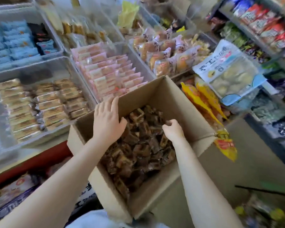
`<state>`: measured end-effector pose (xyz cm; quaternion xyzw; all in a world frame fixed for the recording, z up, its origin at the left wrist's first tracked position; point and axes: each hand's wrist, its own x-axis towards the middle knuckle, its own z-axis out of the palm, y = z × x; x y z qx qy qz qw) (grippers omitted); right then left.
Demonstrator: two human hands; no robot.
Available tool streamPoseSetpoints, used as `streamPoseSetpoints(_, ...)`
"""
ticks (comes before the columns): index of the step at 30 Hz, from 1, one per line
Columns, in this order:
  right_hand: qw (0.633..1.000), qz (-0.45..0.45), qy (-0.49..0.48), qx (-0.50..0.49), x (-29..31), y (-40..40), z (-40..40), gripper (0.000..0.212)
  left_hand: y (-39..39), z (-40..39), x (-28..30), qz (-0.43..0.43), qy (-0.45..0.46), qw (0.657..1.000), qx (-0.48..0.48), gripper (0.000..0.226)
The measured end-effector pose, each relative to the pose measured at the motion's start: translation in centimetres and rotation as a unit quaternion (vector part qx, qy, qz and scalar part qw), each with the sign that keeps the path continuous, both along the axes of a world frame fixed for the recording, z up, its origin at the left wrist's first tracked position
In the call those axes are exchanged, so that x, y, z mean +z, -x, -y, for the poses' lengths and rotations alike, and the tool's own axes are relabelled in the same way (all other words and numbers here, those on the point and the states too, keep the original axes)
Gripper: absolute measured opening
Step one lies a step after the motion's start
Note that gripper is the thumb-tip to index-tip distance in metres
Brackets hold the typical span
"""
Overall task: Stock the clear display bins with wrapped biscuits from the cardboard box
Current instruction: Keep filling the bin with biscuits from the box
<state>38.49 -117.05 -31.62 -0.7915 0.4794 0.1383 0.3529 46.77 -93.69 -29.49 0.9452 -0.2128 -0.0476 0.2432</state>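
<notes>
Forearms over cardboard box (155,102). Left grip (108,118) flat, open on far wall. Right grip (172,130) pinching brown wrapped biscuits (138,145). Pickup step; next lift to clear bin (31,71).

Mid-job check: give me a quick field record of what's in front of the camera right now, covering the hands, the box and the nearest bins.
left hand: fingers straight, over the far-left rim of the box
right hand: inside the box, fingers curled on the brown biscuits
cardboard box: open, tilted, well filled
brown wrapped biscuits: loose pile in the box
beige-pack bin: left of the box, rows of packs, rear part bare
pink-pack bin: behind the box, nearly full
blur: labels unreadable
</notes>
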Motion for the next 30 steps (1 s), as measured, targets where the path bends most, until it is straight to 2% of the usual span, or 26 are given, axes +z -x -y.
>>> streamPoseSetpoints(2, 0.996, -0.077, -0.028, -0.019, -1.5, 0.3, 0.1, 0.056, 0.4, -0.1, -1.0, 0.035, -0.032, 0.999, -0.008, 0.081)
streamPoseSetpoints(3, 0.993, -0.115, -0.037, -0.009, -2.4, 0.2, 0.0, 0.059, 0.5, 0.0, -1.3, 0.048, -0.047, 0.998, -0.014, 0.083)
streamPoseSetpoints(6, 0.979, -0.19, -0.029, 0.073, -5.6, 0.2, 0.1, 0.06, 0.4, 0.1, -1.5, 0.064, -0.068, 0.995, -0.024, 0.087)
streamPoseSetpoints(8, 0.981, -0.178, -0.009, 0.077, -6.3, 0.3, 0.1, 0.052, 0.4, -0.1, -1.6, 0.069, -0.077, 0.994, -0.032, 0.088)
streamPoseSetpoints(12, 0.998, -0.048, 0.013, 0.04, -4.4, 0.3, 0.0, 0.029, 0.9, -0.4, -1.3, 0.049, -0.071, 0.996, -0.03, 0.082)
streamPoseSetpoints(15, 0.985, 0.118, -0.104, 0.068, -1.3, -0.2, -1.3, 0.016, 0.8, -0.6, 0.5, -0.022, -0.028, 0.999, -0.022, 0.06)
streamPoseSetpoints(17, 0.939, 0.215, -0.265, 0.041, 1.4, -0.1, -2.9, 0.015, 0.7, -1.3, 1.8, -0.07, 0.021, 0.996, -0.048, 0.06)
streamPoseSetpoints(19, 0.875, 0.28, -0.394, 0.021, 3.6, 0.0, -4.4, 0.019, 1.0, -2.1, 3.2, -0.099, 0.087, 0.983, -0.127, 0.07)
streamPoseSetpoints(20, 0.852, 0.296, -0.432, 0.027, 4.6, 0.0, -5.2, 0.021, 1.3, -2.3, 3.8, -0.103, 0.107, 0.975, -0.165, 0.071)
streamPoseSetpoints(22, 0.833, 0.301, -0.46, 0.06, 5.8, -0.1, -6.3, 0.024, 1.8, -2.5, 4.8, -0.086, 0.135, 0.969, -0.191, 0.059)
streamPoseSetpoints(24, 0.837, 0.286, -0.457, 0.093, 6.6, -0.3, -7.1, 0.027, 2.0, -2.7, 5.7, -0.088, 0.188, 0.97, -0.123, 0.042)
streamPoseSetpoints(25, 0.84, 0.274, -0.456, 0.103, 6.7, -0.4, -7.4, 0.03, 2.0, -2.9, 6.3, -0.118, 0.222, 0.966, -0.063, 0.034)
streamPoseSetpoints(26, 0.845, 0.259, -0.455, 0.11, 6.9, -0.4, -7.5, 0.035, 1.8, -3.2, 6.8, -0.168, 0.261, 0.95, 0.001, 0.029)
streamPoseSetpoints(28, 0.854, 0.228, -0.451, 0.127, 7.2, -0.7, -7.8, 0.046, 1.4, -3.8, 7.7, -0.276, 0.327, 0.898, 0.105, 0.031)
streamPoseSetpoints(30, 0.857, 0.221, -0.441, 0.149, 7.6, -1.2, -8.3, 0.056, 1.1, -4.8, 8.4, -0.324, 0.348, 0.867, 0.152, 0.035)
